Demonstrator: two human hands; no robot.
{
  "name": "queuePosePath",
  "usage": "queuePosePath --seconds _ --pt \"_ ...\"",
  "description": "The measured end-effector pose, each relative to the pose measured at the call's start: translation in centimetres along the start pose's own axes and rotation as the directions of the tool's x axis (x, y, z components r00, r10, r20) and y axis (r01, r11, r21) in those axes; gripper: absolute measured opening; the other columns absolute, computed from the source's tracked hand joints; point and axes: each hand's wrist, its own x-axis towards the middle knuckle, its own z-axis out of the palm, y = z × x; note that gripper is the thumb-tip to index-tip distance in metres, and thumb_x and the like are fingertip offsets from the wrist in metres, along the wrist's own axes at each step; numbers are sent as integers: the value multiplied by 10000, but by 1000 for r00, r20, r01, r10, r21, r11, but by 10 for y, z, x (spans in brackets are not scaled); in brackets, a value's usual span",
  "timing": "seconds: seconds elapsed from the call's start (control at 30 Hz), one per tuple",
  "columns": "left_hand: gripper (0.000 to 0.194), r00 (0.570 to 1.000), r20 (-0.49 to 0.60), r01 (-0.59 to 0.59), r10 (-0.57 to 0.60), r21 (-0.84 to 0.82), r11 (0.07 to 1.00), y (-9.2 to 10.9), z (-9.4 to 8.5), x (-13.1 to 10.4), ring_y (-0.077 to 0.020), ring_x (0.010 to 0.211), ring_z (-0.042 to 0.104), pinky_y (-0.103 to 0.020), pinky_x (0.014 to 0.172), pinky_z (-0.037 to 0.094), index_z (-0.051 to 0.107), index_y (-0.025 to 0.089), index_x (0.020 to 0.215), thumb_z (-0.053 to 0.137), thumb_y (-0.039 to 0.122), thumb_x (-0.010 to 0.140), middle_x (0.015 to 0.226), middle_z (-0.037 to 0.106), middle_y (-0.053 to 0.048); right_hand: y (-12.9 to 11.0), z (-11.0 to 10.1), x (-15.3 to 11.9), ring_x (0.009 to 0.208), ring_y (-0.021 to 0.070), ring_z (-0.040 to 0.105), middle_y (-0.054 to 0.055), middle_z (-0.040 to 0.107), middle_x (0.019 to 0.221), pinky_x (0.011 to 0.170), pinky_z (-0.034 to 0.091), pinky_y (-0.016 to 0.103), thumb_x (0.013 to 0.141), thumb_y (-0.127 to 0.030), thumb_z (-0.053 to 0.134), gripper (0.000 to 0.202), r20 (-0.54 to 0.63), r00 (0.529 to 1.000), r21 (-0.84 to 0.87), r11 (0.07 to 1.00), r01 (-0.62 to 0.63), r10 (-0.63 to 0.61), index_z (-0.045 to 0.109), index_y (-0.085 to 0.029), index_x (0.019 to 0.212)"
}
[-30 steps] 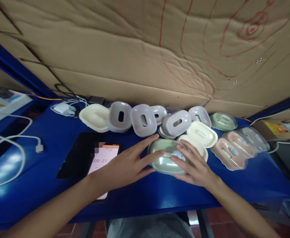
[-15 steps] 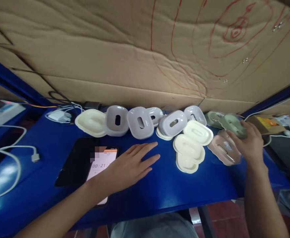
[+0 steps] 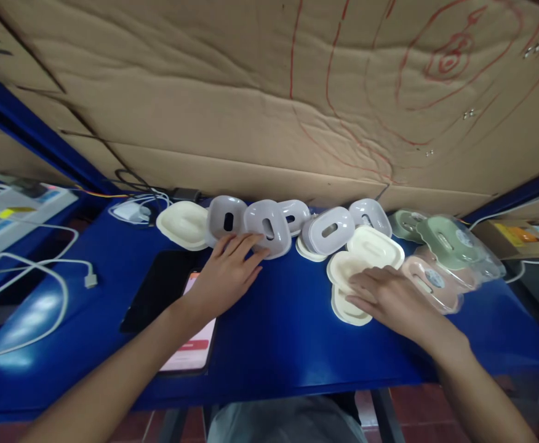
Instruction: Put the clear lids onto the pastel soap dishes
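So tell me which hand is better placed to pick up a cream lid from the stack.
Right. The right hand already rests on the cream lids, while the left hand touches a grey shell farther away.

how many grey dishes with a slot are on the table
5, in the back row: one by the left hand at, one under its fingertips, then. More may be hidden.

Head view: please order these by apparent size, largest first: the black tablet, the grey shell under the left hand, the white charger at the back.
1. black tablet, partly covered by the left hand
2. grey shell
3. white charger, though it lies farther away, so its true size is unsure.
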Motion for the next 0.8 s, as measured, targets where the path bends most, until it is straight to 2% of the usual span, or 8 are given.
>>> queuePosePath --seconds 0.07,0.23,0.37,0.5,0.63,0.73,0.8 --pt "256 1000 11 -28 27 24 999 -2 2 -1 -365 1339 640 -599 1150 487 745 181 1168 569 78 1013 1431 678 -168 -15 3 8 855 252 731 59 755 934 797 501 393 1065 -294 618 121 39 999 -48 998 31 -29 693 -205 1034" --pt "330 987 64 -148 144 54 988 -1 0 -2 -337 1223 689 -618 1141 460 739 175 1158 522 -4 985 1267 748 -143 -53 8 13 810 235 687 46 723 880 803 454 391 996 -191 641 19 -35 982 -41 982 185 -187 658 -189 990" --pt "158 989 -15 -145 145 -27 989 4 -6 1 -295 1094 718 -554 1115 468 737 188 1138 608 151 1053 1126 773 -88 -82 21 27 823 224 655 45 732 910 808 441 392 993 -171 666 62 -97 933 -71 938 340 -346 682 -168 1053" --pt "97 983 -127 -156 135 -176 972 11 -13 1 -244 993 717 -446 1026 509 716 181 1096 639 236 1074 1044 771 -53 -92 38 44 933 217 667 68 767 1060 859 464 389 1069 -235 620 191 -209 871 -82 895 438 -445 695 -143 1219" --pt "115 971 -184 -202 154 -276 940 23 -16 -2 -205 855 699 -351 815 538 701 155 1075 658 262 1074 959 755 -49 -83 39 42 1001 209 681 70 771 1122 936 500 387 1072 -281 621 208 -378 832 3 898 441 -407 706 -181 1234" --pt "134 968 -176 -229 179 -324 918 33 -15 -4 -206 864 714 -353 811 559 704 159 1071 639 275 1086 990 768 -58 -76 34 38 1076 230 694 83 766 1181 985 526 407 1058 -296 644 238 -503 809 49 924 380 -305 689 -217 1278" --pt "148 969 -153 -239 196 -365 900 39 -14 -4 -216 933 734 -364 851 582 704 161 1110 603 268 1103 1068 780 -69 -73 34 38 1159 257 692 115 750 1281 1023 536 434 1065 -372 652 347 -499 829 66 943 328 -253 651 -218 1375"
